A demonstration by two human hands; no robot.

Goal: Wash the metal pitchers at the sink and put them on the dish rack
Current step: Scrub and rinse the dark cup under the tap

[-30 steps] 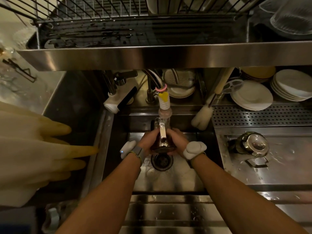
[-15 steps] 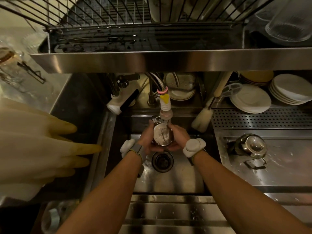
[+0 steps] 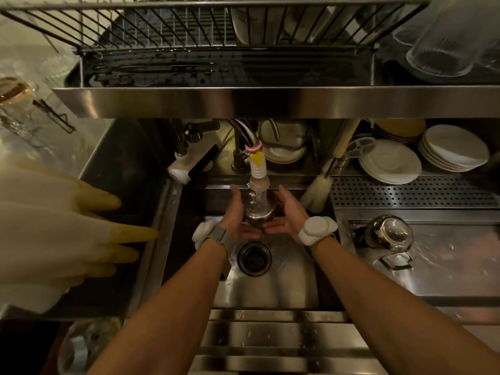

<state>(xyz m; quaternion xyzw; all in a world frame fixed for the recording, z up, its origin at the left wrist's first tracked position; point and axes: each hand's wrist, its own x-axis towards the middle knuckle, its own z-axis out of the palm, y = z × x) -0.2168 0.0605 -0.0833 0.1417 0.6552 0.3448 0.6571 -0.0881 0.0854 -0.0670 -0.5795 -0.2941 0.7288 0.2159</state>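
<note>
Dish rack (image 3: 162,36) runs across the top over a steel ledge, w/ glasses (image 3: 438,50) at its R end. Below it, the steel sink (image 3: 270,290); wet counter (image 3: 454,269) to its R. Pale rubber gloves (image 3: 67,226) hang in at far L. Stacked white plates (image 3: 454,147) sit behind the counter. Both forearms reach into the sink. L hand (image 3: 236,215) and R hand (image 3: 288,215) cradle a metal pitcher (image 3: 258,212) btwn the palms, above the drain (image 3: 254,258). Fingers of both lie mostly straight, pressed flat along its sides, heels of the hands meeting under it. Faucet nozzle (image 3: 258,173) pours water straight onto the pitcher. Second pitcher (image 3: 384,234) rests on the counter, well apart from the hands.
</note>
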